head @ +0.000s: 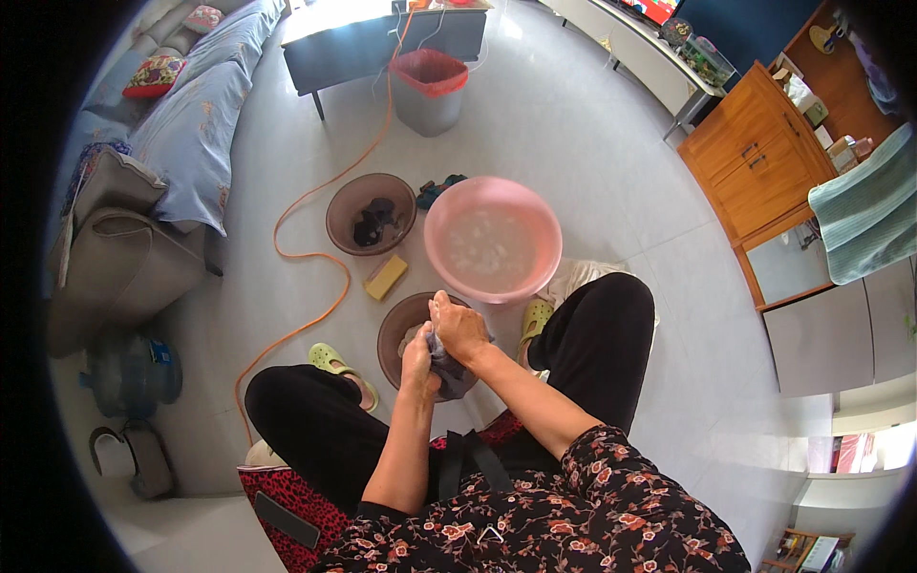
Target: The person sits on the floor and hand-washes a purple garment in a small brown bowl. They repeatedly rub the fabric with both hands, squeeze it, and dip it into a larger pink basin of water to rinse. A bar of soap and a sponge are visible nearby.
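Note:
Between my left hand and my right hand, a wet-looking grey cloth is gripped. Both hands are pressed together above a brown plastic basin between my feet, and the cloth hangs down into it. Some pale cloth shows inside this basin, mostly hidden by my hands. Ahead and to the right stands a larger pink basin of cloudy water with foam. A yellow bar of laundry soap lies on the floor to the left. Beyond it, a second brown basin holds dark cloth.
A dark green cloth lies behind the pink basin, and a pale cloth beside my right foot. An orange cable snakes across the floor at left. Farther off stands a lined waste bin. A phone rests beside me.

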A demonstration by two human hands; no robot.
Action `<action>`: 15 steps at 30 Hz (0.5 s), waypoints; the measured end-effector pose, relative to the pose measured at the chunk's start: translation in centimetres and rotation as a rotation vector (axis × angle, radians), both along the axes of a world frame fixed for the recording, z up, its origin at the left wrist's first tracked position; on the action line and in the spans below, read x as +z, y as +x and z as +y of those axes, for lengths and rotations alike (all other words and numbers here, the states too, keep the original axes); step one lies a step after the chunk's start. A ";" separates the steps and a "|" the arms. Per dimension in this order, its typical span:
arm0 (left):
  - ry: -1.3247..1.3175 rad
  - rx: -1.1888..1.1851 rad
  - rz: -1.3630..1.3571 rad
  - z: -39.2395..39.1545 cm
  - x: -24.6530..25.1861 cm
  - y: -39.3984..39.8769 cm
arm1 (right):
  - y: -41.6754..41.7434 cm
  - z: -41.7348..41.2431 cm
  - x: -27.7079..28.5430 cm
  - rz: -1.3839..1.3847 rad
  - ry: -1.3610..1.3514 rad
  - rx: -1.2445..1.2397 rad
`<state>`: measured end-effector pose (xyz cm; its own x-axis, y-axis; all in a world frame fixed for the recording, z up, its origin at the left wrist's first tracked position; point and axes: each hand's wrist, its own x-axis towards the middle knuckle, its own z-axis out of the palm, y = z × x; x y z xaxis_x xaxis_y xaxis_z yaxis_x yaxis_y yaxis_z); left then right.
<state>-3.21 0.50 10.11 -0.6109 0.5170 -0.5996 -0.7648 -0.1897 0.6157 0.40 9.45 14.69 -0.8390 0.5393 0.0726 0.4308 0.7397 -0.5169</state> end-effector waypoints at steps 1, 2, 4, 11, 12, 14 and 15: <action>-0.056 -0.034 0.052 0.1 0.2 0.0 | 0.1 0.1 0.1 -0.048 0.002 -0.016; 0.072 0.058 0.005 0.0 0.1 -0.4 | 0.6 -0.9 -0.4 0.102 0.087 0.097; 0.192 0.149 -0.068 -0.2 -0.5 0.0 | 2.2 -4.3 0.4 0.085 0.275 0.287; 0.007 0.064 -0.061 0.0 -0.9 0.5 | 0.3 -0.1 0.2 0.004 0.021 0.058; 0.003 0.077 -0.069 -0.1 -1.3 0.3 | 0.7 -0.6 -0.4 0.071 0.086 0.132; 0.324 0.081 -0.120 -0.7 -1.5 -0.3 | 1.6 -2.8 -0.2 0.180 0.145 0.195; 0.405 -0.103 -0.174 -3.3 -6.7 -3.5 | 1.9 -4.8 1.2 0.239 0.174 0.251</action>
<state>-6.76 -2.76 3.44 -0.4516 0.7841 -0.4258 -0.8781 -0.3061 0.3677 2.33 4.61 15.88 -0.8916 0.2817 0.3545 0.1077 0.8924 -0.4383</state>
